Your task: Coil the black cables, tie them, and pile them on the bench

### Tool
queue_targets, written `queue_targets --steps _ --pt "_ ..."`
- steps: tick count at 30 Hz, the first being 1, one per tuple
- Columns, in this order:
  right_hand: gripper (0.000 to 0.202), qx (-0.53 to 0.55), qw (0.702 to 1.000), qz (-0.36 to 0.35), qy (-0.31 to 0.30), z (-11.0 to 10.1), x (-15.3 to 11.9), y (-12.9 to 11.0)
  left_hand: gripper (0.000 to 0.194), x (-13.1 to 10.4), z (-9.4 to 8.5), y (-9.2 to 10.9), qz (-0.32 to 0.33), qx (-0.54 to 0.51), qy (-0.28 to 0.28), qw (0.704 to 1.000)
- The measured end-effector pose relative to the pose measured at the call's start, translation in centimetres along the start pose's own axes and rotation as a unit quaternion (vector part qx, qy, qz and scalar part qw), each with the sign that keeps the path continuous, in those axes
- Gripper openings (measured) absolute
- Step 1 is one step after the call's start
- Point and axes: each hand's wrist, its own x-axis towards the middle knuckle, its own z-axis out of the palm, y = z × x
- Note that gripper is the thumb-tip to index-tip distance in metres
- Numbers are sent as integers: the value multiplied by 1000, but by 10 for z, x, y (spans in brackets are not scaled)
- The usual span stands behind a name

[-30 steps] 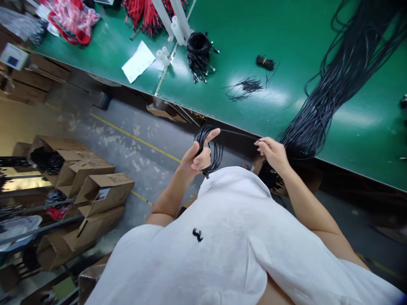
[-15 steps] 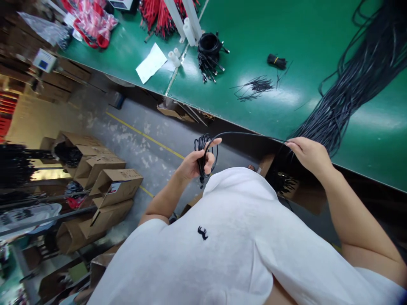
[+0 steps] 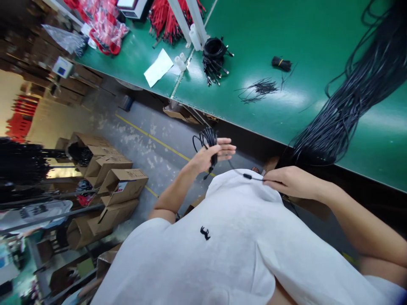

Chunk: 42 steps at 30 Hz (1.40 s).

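My left hand (image 3: 211,156) holds a coiled black cable (image 3: 209,137) between thumb and fingers, several fingertips stretched out past the loops. From the coil, the cable's free end runs over the top of the white shirt, with a small black cylinder (image 3: 247,176) on it. My right hand (image 3: 282,181) pinches that end, its fingers closed near the shirt. Beyond the right hand, a long bundle of black cables (image 3: 352,101) lies on the green table (image 3: 254,25) and hangs at its edge.
On the table are a coiled cable bundle (image 3: 214,57), thin black ties (image 3: 262,88), a banded tie bundle (image 3: 281,64), white paper (image 3: 158,67) and red cables (image 3: 168,19). Cardboard boxes (image 3: 124,186) stand on the left.
My right hand has moved down and left from the table edge, bringing the cable end nearer the shirt. The left hand's fingers have straightened and the coil has turned.
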Motion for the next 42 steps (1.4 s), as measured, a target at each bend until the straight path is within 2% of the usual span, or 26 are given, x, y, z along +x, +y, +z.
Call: queue_targets --steps 2,3,5,6,9,11,13,14,16,17,18,19,22,24,25,26,27,29,30,31,34,36,38,39,40,42 --pt "34 103 993 -35 -50 -21 16 -20 33 7 7 -17 -44 57 -61 996" --pt "35 146 988 -23 -43 -31 23 -21 33 8 10 -23 -74 78 -101 989" --pt "34 228 972 34 34 -43 35 -6 37 5 17 -30 -126 80 -179 972" --pt "34 279 955 56 83 -42 41 5 40 4 21 -31 -136 59 -208 967" --pt "51 438 876 60 194 -12 63 28 39 3 33 -27 -108 -25 -230 967" --pt "62 505 838 62 195 21 79 27 36 7 39 -23 -92 -45 -225 969" --pt "49 558 804 97 182 52 91 17 35 11 41 -20 -77 -31 -199 977" --pt "38 577 781 119 206 64 96 12 33 12 41 -20 -64 -15 -173 983" --pt "27 581 743 143 300 78 102 5 33 12 38 -20 -36 16 -118 992" --pt "28 572 734 140 338 81 104 4 33 11 37 -20 -31 26 -106 993" --pt "32 564 734 131 355 82 106 4 34 10 36 -21 -38 34 -114 992" --pt "38 564 741 118 345 81 108 4 36 8 35 -22 -57 40 -140 988" --pt "50 586 776 63 223 66 113 3 45 3 35 -24 -151 56 -260 952" --pt "42 559 812 40 163 49 112 1 48 2 33 -26 -190 74 -317 926" --pt "34 542 823 41 164 39 110 0 47 3 31 -28 -178 91 -309 930" --pt "25 533 823 52 189 31 108 -1 45 5 30 -29 -141 109 -268 947" --pt "19 537 809 68 231 24 106 -2 43 8 28 -30 -80 122 -199 969" --pt "15 573 747 99 324 19 105 -4 41 16 28 -33 55 114 -37 991" --pt "16 594 712 107 357 21 106 -6 42 20 30 -35 106 91 22 990" --pt "17 614 682 112 381 27 108 -9 43 24 33 -36 139 63 56 987" --pt "26 677 601 137 402 52 120 -19 45 33 45 -38 190 12 82 978" --pt "32 744 543 177 347 64 128 -25 44 36 49 -41 228 24 102 968" --pt "34 801 481 205 292 63 132 -27 43 39 48 -46 258 48 129 956" --pt "34 816 455 205 292 58 133 -27 43 40 48 -50 262 53 134 954" --pt "33 821 436 196 311 53 134 -26 43 41 47 -55 260 49 134 955" --pt "32 814 424 168 360 43 135 -26 43 44 50 -62 256 14 128 958"
